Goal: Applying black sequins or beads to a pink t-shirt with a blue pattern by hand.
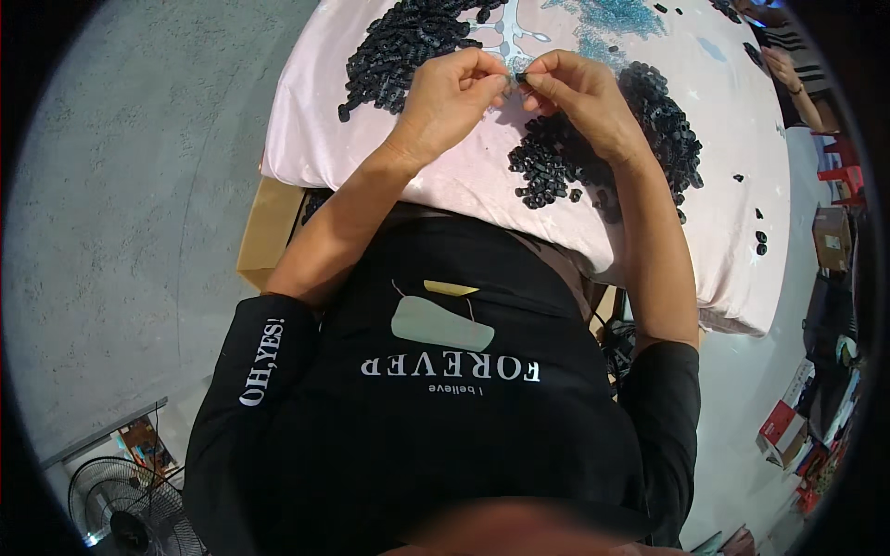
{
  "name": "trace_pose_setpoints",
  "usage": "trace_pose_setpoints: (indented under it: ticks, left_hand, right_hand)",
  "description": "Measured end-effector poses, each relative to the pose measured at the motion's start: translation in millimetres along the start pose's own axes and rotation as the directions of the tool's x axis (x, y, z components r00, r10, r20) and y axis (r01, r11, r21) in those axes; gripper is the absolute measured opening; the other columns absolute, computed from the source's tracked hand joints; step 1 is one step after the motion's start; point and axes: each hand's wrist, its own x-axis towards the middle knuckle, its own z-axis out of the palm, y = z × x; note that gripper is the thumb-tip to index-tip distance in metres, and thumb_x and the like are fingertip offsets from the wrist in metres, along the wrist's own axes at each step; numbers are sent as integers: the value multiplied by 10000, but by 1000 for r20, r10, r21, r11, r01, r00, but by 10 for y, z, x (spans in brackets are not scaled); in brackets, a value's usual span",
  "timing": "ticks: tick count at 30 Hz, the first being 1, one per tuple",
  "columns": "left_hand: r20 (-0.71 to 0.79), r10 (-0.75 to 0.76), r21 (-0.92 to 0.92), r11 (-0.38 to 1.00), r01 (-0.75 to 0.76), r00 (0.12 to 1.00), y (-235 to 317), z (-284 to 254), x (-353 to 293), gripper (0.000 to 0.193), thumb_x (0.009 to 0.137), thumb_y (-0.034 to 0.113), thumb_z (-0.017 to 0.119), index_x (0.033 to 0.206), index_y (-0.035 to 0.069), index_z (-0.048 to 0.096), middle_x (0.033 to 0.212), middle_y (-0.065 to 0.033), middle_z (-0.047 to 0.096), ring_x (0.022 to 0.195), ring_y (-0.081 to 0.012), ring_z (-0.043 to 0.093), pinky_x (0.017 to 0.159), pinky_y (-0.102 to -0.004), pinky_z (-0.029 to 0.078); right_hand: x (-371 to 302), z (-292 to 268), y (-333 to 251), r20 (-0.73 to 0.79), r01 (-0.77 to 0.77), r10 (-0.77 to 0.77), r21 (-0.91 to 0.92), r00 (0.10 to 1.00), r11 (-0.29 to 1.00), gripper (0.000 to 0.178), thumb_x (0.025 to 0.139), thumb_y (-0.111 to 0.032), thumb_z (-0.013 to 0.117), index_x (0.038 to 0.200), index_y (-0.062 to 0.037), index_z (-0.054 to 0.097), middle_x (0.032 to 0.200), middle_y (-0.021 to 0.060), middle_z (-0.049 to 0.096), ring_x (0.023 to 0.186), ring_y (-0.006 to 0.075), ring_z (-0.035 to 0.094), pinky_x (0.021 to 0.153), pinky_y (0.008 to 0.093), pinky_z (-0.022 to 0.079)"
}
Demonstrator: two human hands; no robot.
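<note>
Two hands, left hand (450, 97) and right hand (579, 97); one small black piece (521, 78) at the fingertips. One pink-covered table (306, 120), two main black heaps, left heap (399, 56) and right heap (660, 130), pieces uncountable. One fan (130, 524) near left, one co-worker (786, 42) far right.

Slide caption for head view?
Right hand pinches a small black piece beside the left hand, near black piles on pink cloth.

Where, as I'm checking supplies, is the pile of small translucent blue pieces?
In the head view, the blue pile lies on pale pink cloth, right of centre at the top, beyond the right hand.
</note>
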Motion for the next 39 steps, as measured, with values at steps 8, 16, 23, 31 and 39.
trace_pose_setpoints:
  ticks: [8, 16, 23, 31, 39]
  left_hand:
    - [199, 188, 677, 684, -273, 962, -164, -151, -181, 96, 850, 70, 618, 915, 17, 665, 838, -147, 627, 783, -332, 626, 705, -391, 489]
    - [230, 132, 725, 637, -261, 964, -131, -141, -190, 67, 854, 63, 606, 886, 15, 641, 856, -144, 619, 821, -344, 618, 748, -421, 483]
    - [276, 117, 701, 654, -283, 954, -124, -186, -201, 78, 862, 55, 588, 896, -4, 626, 884, -160, 617, 839, -357, 612, 764, -428, 473]
    - [237, 144, 658, 703, -268, 961, -147, -146, -170, 86, 875, 65, 593, 908, -8, 627, 868, -162, 628, 815, -346, 621, 745, -405, 480]
    - [89, 313, 686, 669, -286, 946, -243, -386, 134, 111, 869, 63, 601, 950, 12, 658, 868, -153, 653, 799, -324, 650, 724, -373, 506]
  right_hand:
    - [15, -20, 65, -2, -43, 43, 73, 999, 996, 160, 992, -143, 573, 1034, 9, 599, 946, 111, 692, 823, 142, 687, 749, 258, 561]
    - [12, -20, 48, -5, -95, 95, 64, 995, 993, 182, 998, -125, 556, 1109, 8, 612, 956, 87, 686, 830, 122, 670, 769, 250, 543]
    - [9, -59, 54, -44, -61, 63, 50, 997, 997, 205, 965, -143, 609, 1110, -2, 646, 917, 40, 676, 807, 94, 642, 741, 220, 505]
    - [36, -83, 107, -145, -27, 13, -96, 989, 995, 115, 935, -77, 636, 1003, 5, 679, 826, 18, 672, 713, 74, 606, 673, 228, 510]
    - [-17, 51, 64, -22, 85, -128, -638, 992, 766, 169, 831, -8, 687, 1000, -13, 693, 832, 88, 703, 719, 131, 626, 705, 286, 521]
